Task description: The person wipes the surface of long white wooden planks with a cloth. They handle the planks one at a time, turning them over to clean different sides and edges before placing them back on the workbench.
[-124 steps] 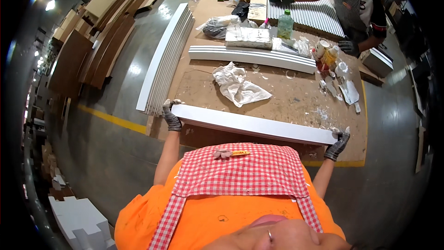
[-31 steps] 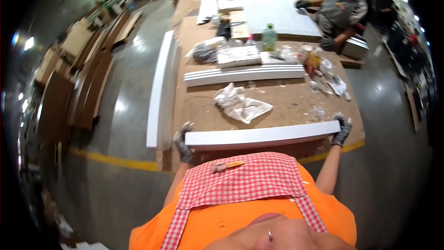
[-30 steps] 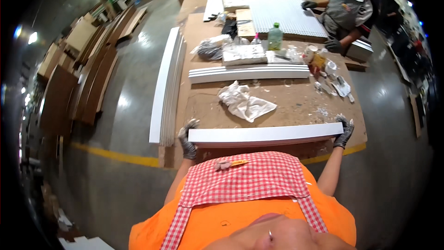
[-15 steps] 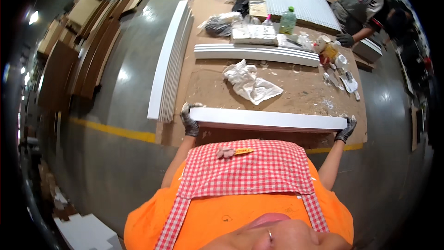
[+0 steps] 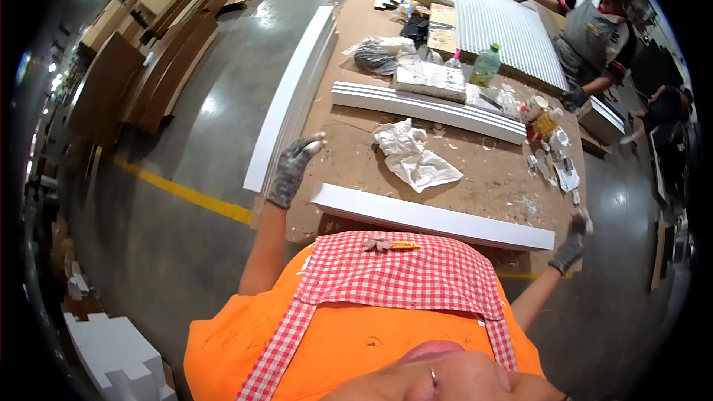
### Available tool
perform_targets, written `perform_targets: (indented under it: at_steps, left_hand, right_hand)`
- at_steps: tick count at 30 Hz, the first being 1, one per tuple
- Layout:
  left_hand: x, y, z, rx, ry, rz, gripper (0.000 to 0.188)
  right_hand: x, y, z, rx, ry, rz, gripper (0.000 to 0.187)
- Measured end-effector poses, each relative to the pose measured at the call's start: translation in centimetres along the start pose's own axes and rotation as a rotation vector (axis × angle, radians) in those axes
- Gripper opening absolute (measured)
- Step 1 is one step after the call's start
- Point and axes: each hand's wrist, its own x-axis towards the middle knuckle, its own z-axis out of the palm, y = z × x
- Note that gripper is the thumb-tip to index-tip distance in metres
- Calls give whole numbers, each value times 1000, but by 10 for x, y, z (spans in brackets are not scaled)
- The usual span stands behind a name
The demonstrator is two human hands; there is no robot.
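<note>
At lower left, white pieces [image 5: 115, 356] sit on the floor [image 5: 215, 234]. Above them lie brown boards [image 5: 171, 67], and a yellow line [image 5: 174, 191] runs slantwise across the floor toward the tabletop [image 5: 349, 156]. Along the left edge of the tabletop stands the side stack [image 5: 293, 96], long white strips set close together. Next to its near end is the left hand [image 5: 290, 171], in a grey glove, its fingers released and reaching up and to the right, holding nothing; whether they touch the tabletop I cannot tell. Further in lie a plastic bag [image 5: 376, 56] and, nearer, a crumpled white rag [image 5: 414, 156]. Behind the rag is the middle stack [image 5: 427, 109], of a few white strips; in front of it the near stack [image 5: 431, 215] lies along the near edge, just before the checked apron [image 5: 401, 275], with neither hand gripping it. Beyond are a green bottle [image 5: 486, 67] and a ridged white panel [image 5: 509, 33]. Cups [image 5: 542, 115] crowd the right side. The right hand [image 5: 572, 241], also gloved, is just beside the near stack's right end, fingers released. At upper right, a co-worker [image 5: 594, 26] rests one gloved hand by the panel's corner
</note>
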Motion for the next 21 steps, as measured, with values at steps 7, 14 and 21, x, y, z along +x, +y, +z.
perform_targets:
  at_steps: [7,14,21]
  left_hand:
    - [117,-61,138,1190,-455,222,111]
    - [161,-152,175,1492,-420,321,21]
    - [170,-112,146,1107,-306,491,21]
  right_hand:
    - [-50,-8,247,-206,-574,152,31]
    - [-68,24,260,-939,-685,-401,78]
    - [42,-137,73,-1513,900,25,77]
